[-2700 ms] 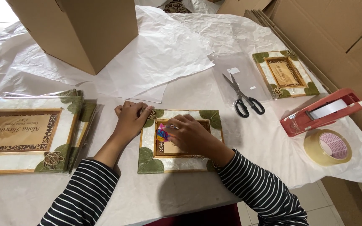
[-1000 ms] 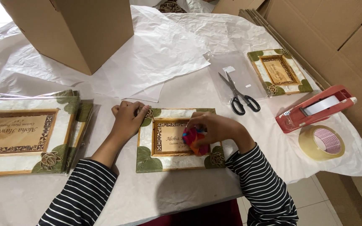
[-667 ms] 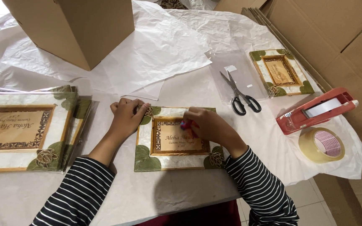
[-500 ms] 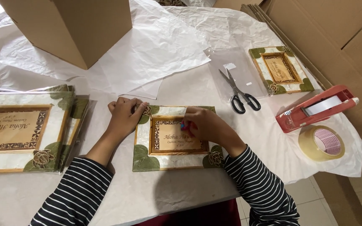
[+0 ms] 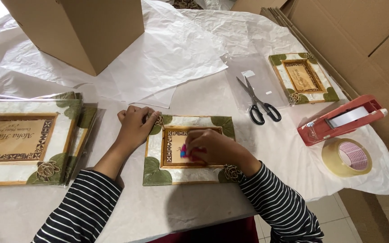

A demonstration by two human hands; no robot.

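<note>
A picture frame (image 5: 194,173) with a pale border and green leaf corners lies flat on the table in front of me. My left hand (image 5: 136,126) presses on its upper left corner, fingers curled. My right hand (image 5: 212,147) rests over the brown centre panel and grips a small pink and blue cloth (image 5: 184,151) against it. Both sleeves are black and white striped.
A stack of wrapped frames (image 5: 23,139) lies at the left. Scissors (image 5: 257,101) lie on a clear bag beside another small frame (image 5: 303,78). A red tape dispenser (image 5: 338,119) and a tape roll (image 5: 346,156) sit at the right. A cardboard box (image 5: 82,31) and white tissue paper (image 5: 172,49) are behind.
My right hand with the cloth has slid from the frame's lower right to its centre left. My left hand has stayed on the upper left corner.
</note>
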